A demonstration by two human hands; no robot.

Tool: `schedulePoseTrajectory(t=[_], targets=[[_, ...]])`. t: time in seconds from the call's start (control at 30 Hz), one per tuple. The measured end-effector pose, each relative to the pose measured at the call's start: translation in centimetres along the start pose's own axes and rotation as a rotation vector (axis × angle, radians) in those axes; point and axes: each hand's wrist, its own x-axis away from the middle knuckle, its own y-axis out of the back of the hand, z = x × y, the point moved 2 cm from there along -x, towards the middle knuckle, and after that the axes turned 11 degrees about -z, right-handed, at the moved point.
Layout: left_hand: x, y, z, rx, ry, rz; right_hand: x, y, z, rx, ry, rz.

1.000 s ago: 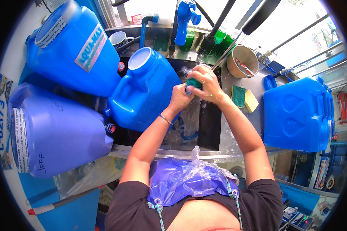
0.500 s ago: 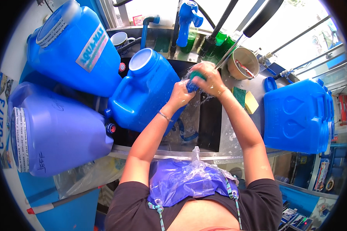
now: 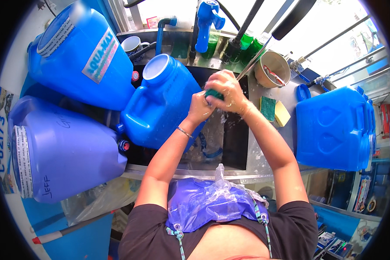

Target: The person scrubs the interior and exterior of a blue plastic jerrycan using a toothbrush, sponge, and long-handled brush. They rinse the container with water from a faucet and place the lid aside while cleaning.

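Note:
Over the sink (image 3: 236, 151), my two hands meet beside a blue jug (image 3: 177, 104) that leans with its wide white-lidded mouth upward. My right hand (image 3: 230, 89) is closed on a green scouring pad (image 3: 214, 94) and presses it against what my left hand holds. My left hand (image 3: 200, 108) is closed around a small blue piece, perhaps a cap; fingers and pad now mostly hide it. Water drops and suds splash about the fingers. On the sink bottom lies a blue looped strip (image 3: 211, 154), partly under water.
Large blue containers stand left (image 3: 91, 56) and right (image 3: 327, 130), with a purple-blue one (image 3: 69, 147) nearer left. A sponge (image 3: 282, 114) and green scouring pad (image 3: 268, 108) lie right of the sink, below a beige bucket (image 3: 271, 65). A blue tap (image 3: 209, 26) rises behind.
My right hand has drawn slightly left and closer to my left hand. The green pad now covers the small blue piece, which showed between the hands before.

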Motion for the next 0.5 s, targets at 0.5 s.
schedulePoseTrajectory(t=[0.5], targets=[[0.4, 0.7, -1.0, 0.120, 0.193, 0.077, 3.6, -1.0, -6.8, -0.847, -0.803, -0.116]])
